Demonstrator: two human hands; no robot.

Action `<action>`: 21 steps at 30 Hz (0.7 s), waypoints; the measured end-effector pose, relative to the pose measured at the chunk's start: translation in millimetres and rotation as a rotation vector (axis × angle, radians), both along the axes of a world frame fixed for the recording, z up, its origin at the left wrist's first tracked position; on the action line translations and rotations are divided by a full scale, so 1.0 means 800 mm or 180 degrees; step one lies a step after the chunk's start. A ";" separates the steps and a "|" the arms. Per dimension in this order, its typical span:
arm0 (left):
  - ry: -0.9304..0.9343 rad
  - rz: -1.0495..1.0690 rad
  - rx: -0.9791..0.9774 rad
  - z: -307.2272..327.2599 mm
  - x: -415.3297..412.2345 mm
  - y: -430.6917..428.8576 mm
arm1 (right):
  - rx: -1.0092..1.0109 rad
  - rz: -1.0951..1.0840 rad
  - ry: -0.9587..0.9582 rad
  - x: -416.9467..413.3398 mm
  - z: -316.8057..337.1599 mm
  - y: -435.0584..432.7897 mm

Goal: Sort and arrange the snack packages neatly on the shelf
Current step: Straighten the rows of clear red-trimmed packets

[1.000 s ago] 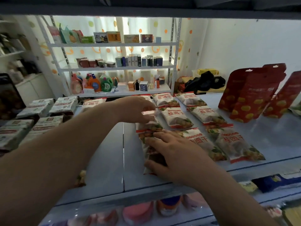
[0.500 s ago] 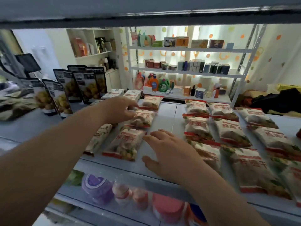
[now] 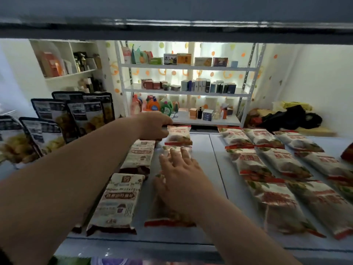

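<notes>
On the pale blue shelf [image 3: 208,165] a column of red-and-white snack packs lies in front of me. My left hand [image 3: 154,127] reaches to the far end and grips the left edge of the farthest pack [image 3: 179,135]. My right hand [image 3: 181,175] lies flat, fingers spread, on the middle pack [image 3: 176,150] and the near pack [image 3: 168,217], mostly hiding both. Left of this column lie two brown-and-cream packs [image 3: 118,203], [image 3: 140,155]. To the right, several red-and-white packs [image 3: 282,163] lie in rows.
Dark stand-up pouches [image 3: 57,121] stand at the shelf's left. A red pouch [image 3: 348,154] peeks in at the right edge. The upper shelf board [image 3: 172,29] hangs low overhead. Behind stands a white rack [image 3: 187,92] with boxes and bottles. Items show on the shelf below.
My view has swung and moved closer. My left hand has reached farther back onto the farthest pack. My right hand has slid forward, from the shelf surface onto the column of packs.
</notes>
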State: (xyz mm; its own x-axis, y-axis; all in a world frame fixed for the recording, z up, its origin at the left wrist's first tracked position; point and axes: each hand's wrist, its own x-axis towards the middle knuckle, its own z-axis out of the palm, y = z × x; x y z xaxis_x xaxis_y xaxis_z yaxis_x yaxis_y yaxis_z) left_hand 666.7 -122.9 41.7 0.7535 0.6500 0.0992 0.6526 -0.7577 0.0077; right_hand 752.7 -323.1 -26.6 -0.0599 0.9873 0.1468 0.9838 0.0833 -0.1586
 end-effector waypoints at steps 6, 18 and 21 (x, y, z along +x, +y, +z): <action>0.0677 -0.0288 -0.0482 -0.011 0.053 0.030 | -0.0634 -0.0405 0.0142 -0.013 -0.018 0.020; 0.0915 -0.0903 -0.0197 -0.024 0.124 0.014 | -0.0465 -0.0493 0.0141 0.030 -0.021 -0.008; 0.0895 -0.0926 -0.0126 -0.028 0.145 0.007 | -0.0497 -0.0510 0.0098 0.049 -0.018 -0.019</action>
State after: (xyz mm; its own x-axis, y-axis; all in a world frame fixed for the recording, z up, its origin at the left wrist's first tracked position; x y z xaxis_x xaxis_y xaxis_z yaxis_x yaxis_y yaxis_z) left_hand 782.7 -117.2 19.0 0.9007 0.4047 -0.1580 0.3917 -0.9138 -0.1076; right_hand 791.6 -338.2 -41.0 0.1017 0.9948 -0.0091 0.9770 -0.1016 -0.1875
